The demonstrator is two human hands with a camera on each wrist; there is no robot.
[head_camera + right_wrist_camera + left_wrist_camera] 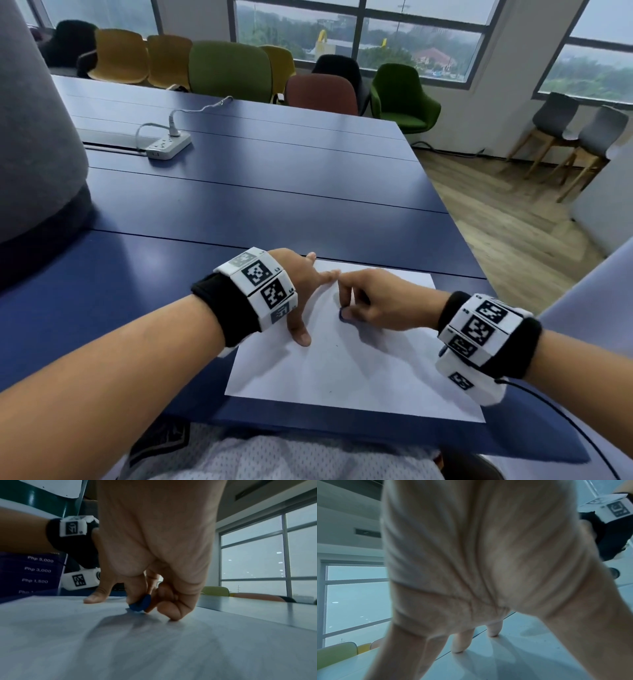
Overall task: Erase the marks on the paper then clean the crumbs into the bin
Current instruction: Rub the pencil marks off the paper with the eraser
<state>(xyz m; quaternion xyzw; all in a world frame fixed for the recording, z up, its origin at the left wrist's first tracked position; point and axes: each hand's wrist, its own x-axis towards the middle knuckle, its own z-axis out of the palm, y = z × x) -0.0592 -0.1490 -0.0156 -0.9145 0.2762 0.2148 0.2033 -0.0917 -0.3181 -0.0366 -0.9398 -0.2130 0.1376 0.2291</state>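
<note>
A white sheet of paper (346,366) lies on the blue table (239,192) near its front edge. My left hand (305,291) is spread flat on the paper's upper left part, its straight fingers (459,642) pressing down. My right hand (363,305) pinches a small blue eraser (141,605) between thumb and fingers, and the eraser's lower edge touches the paper (154,649). In the head view only a sliver of the eraser (342,314) shows under the fingertips. A few tiny dark specks lie on the sheet. No bin is in view.
A white power strip (168,145) with a plugged cable sits far back left on the table. A grey padded shape (34,137) stands at the left edge. Coloured chairs (233,68) line the far side. The table's right edge drops to a wooden floor (507,233).
</note>
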